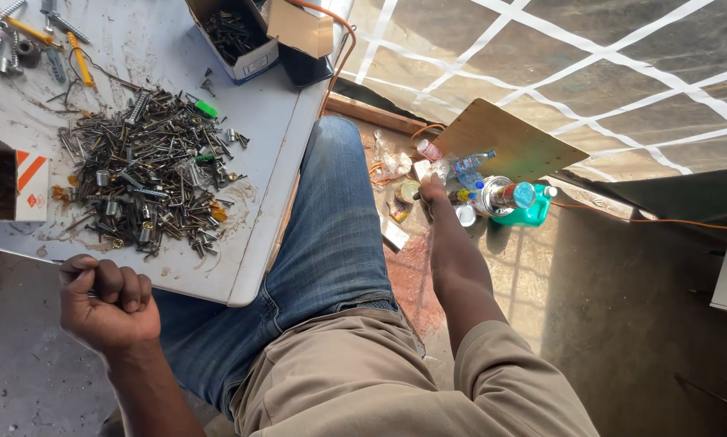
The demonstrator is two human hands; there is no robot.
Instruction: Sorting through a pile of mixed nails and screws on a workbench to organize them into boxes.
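Observation:
My left hand (108, 299) is a closed fist at the near edge of the white table (270, 154), just below a big pile of dark screws, nails and bolts (149, 170). Whether the fist holds anything is hidden by the fingers. My right hand (433, 191) reaches down past my jeans-clad leg to the floor. It rests among clutter there: a clear plastic bottle (472, 163), a shiny round tin (498, 195) and a green container (530, 214). Its fingers are hidden from view.
An open cardboard box of screws (234, 36) stands at the table's far edge. Yellow anchors and large bolts (78, 58) lie at the far left. A white and orange box (25, 182) sits at the left edge. A wooden board (509, 142) leans by the bottles. An orange cable (646, 219) crosses the floor.

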